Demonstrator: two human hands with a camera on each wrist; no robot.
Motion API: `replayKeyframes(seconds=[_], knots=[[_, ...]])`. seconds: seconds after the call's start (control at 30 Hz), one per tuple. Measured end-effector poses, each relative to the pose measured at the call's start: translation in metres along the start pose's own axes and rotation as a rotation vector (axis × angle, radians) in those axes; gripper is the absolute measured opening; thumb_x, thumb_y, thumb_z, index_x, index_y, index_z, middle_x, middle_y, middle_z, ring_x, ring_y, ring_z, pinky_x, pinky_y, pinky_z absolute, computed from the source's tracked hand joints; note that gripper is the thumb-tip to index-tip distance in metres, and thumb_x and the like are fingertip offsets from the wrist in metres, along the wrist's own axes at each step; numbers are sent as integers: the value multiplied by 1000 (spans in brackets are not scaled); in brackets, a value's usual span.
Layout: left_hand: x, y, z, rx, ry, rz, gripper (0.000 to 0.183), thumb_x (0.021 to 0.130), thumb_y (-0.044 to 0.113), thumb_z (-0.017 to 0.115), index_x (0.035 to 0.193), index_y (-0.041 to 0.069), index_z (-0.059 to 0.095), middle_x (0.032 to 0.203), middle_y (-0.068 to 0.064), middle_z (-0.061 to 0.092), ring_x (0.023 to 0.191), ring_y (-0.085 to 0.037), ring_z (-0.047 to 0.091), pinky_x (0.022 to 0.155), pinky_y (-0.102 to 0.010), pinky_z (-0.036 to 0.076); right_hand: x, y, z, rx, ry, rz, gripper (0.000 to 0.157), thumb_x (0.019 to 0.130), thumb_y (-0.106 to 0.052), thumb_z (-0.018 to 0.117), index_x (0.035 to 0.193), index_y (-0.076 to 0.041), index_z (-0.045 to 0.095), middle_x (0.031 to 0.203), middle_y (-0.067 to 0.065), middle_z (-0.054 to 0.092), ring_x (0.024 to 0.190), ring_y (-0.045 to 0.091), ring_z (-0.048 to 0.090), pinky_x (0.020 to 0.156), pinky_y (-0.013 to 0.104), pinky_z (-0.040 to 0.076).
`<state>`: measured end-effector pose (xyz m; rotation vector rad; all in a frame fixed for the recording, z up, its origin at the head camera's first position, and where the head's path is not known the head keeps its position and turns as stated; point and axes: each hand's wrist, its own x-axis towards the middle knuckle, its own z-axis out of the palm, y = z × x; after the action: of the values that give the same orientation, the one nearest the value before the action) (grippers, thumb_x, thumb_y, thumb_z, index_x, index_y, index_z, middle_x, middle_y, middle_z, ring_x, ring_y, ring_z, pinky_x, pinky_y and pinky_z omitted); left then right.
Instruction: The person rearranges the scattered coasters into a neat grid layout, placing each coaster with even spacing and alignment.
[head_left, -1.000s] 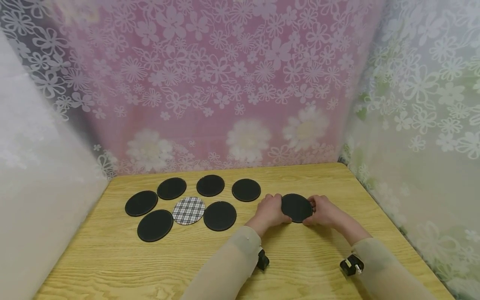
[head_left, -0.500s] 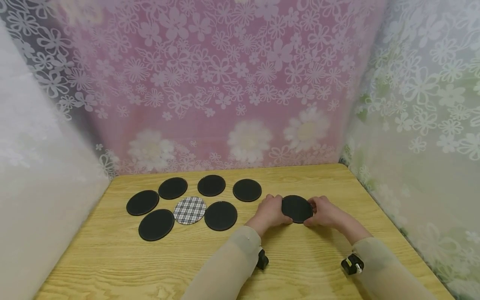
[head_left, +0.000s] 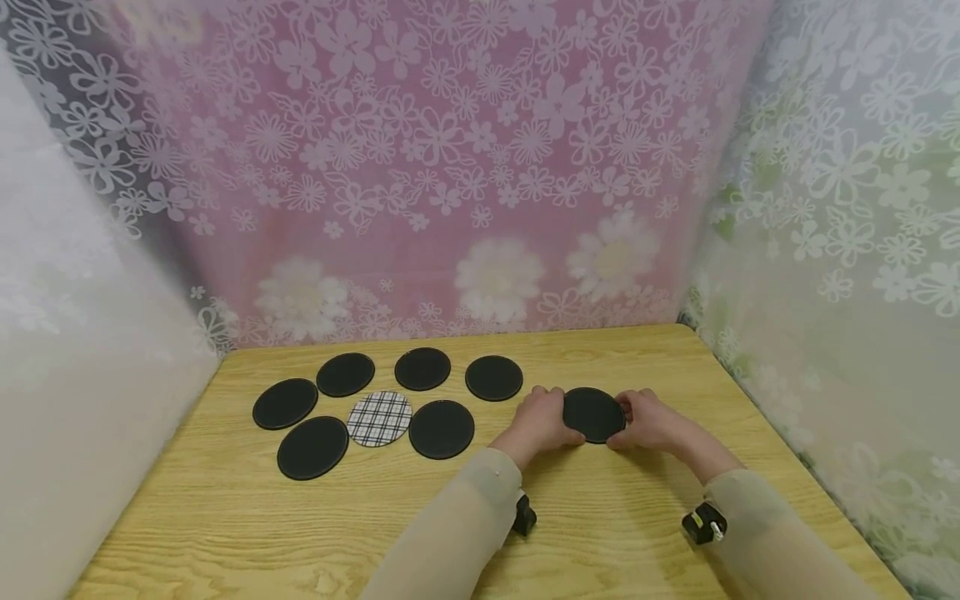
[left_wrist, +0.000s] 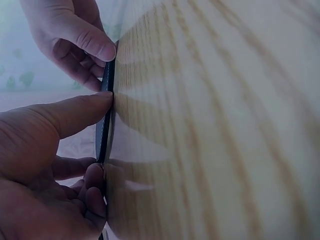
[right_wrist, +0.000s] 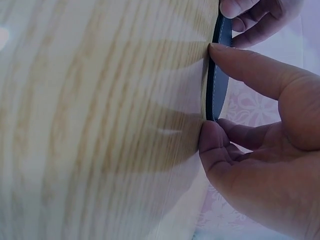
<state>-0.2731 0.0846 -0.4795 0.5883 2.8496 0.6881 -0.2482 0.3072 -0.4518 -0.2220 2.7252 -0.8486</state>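
A round black coaster (head_left: 594,414) with a stitched rim lies flat, close over the table, between the two hands. On its left side, my left hand (head_left: 542,421) holds the edge, thumb at the near rim and fingers bent around the side. My right hand (head_left: 651,423) grips the opposite edge in the same way. From the left wrist, the coaster (left_wrist: 104,125) appears edge-on, its rim right at the wood. The right wrist view shows the thumb (right_wrist: 255,70) on the rim of the coaster (right_wrist: 218,75) and fingertips curled at its side.
To the left on the wooden table (head_left: 300,533) lie several more black coasters, among them one at the near left (head_left: 312,447). A plaid white coaster (head_left: 379,418) sits amid them. A pink floral curtain (head_left: 420,208) hangs behind, pale sheets at both sides.
Both hands stay around the black coaster with no visible shift on the table. Only the head view drifts slightly.
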Motion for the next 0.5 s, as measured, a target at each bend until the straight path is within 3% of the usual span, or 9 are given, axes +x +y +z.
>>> replayKeyframes(seconds=[0.5], knots=[[-6, -1, -3, -17, -20, 11, 78, 87, 47, 96, 144, 5, 63, 130, -12, 59, 114, -25, 62, 98, -35, 55, -9, -4, -1, -31, -21, -15, 87, 88, -21, 95, 146, 23, 48, 134, 34, 53, 121, 45, 57, 104, 61, 51]])
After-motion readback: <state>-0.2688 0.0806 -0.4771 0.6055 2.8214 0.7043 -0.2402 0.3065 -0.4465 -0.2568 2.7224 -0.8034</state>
